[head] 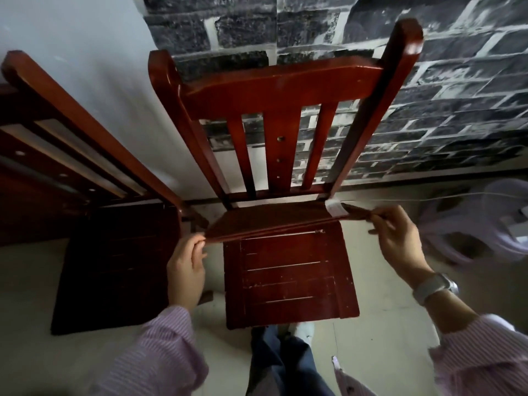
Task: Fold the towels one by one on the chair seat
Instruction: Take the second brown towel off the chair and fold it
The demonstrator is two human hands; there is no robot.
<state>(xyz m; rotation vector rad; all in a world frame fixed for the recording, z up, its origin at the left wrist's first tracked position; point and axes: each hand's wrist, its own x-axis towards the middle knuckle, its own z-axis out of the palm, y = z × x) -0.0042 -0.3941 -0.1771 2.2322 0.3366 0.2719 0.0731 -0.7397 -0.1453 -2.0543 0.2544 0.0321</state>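
Fingers of the left hand (185,264) and right hand (400,241) pinch opposite ends of the brown towel (274,221), stretched left-right above the chair seat's (288,281) far half.

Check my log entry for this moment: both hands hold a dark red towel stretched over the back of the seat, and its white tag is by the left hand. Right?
Not quite. In the head view the white tag sits by the right hand, not the left hand. The rest holds: both pinch the towel stretched over the back of the seat.

Brick-pattern wall (428,95), pale floor (28,324), perhaps a fan (485,224)
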